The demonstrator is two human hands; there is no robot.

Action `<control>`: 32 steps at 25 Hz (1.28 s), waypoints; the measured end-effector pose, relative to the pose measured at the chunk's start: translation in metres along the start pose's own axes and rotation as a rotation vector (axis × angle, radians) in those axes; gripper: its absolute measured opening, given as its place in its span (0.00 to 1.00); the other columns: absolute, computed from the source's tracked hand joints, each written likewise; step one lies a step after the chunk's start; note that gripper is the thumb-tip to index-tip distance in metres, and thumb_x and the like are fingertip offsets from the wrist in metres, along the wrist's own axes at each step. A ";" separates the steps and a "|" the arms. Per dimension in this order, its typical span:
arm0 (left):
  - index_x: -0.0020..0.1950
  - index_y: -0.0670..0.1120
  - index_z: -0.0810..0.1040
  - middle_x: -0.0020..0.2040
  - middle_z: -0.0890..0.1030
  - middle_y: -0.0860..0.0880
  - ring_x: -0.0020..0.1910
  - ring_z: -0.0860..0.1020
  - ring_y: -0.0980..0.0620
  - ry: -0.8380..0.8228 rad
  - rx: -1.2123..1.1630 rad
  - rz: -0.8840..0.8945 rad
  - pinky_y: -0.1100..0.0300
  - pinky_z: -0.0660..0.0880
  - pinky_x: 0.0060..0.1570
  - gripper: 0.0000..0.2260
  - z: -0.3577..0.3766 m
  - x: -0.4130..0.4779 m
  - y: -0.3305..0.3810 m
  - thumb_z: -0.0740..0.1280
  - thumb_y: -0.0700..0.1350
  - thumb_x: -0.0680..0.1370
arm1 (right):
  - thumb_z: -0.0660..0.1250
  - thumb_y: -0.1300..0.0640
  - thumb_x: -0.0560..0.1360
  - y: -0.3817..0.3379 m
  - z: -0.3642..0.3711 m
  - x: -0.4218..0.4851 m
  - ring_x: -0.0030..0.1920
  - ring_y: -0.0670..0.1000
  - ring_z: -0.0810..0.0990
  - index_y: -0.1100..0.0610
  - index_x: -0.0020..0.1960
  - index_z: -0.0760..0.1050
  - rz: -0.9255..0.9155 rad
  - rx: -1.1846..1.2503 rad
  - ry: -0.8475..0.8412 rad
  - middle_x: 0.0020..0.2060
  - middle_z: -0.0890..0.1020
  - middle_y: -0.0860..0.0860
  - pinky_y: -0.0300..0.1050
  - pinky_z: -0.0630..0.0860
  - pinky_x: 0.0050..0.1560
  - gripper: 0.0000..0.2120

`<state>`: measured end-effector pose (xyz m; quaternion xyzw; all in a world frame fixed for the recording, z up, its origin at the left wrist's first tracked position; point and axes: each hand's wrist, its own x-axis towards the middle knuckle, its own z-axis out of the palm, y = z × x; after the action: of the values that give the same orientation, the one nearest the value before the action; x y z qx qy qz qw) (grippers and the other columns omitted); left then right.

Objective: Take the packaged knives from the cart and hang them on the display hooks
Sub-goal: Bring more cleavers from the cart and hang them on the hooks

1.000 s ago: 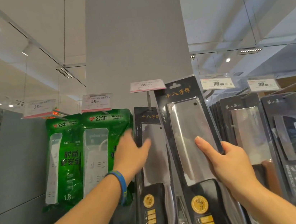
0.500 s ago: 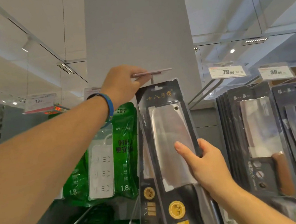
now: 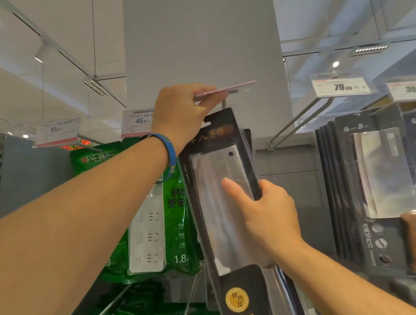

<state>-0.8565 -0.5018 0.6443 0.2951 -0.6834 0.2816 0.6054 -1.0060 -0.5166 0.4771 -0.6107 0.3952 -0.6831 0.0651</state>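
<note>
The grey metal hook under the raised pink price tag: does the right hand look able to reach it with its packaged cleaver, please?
Probably yes. The left hand pinches the pink price tag up, baring the grey metal hook, and the right hand holds the black packaged cleaver just below it.

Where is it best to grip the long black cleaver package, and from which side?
Pinch the long black cardboard cleaver package at mid-height on its right edge, from the right: it is flat, its top hang slot must be free, and the left hand blocks the upper left.
</note>
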 end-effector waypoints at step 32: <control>0.59 0.48 0.84 0.51 0.86 0.52 0.49 0.82 0.56 0.025 -0.084 0.002 0.57 0.79 0.53 0.16 0.005 -0.007 -0.004 0.72 0.56 0.75 | 0.64 0.24 0.69 0.050 0.027 0.054 0.65 0.61 0.79 0.59 0.72 0.72 0.309 0.056 -0.112 0.66 0.79 0.57 0.63 0.78 0.63 0.47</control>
<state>-0.8566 -0.5075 0.6368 0.2652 -0.6873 0.2570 0.6255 -1.0149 -0.5934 0.4867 -0.5777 0.4609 -0.6407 0.2082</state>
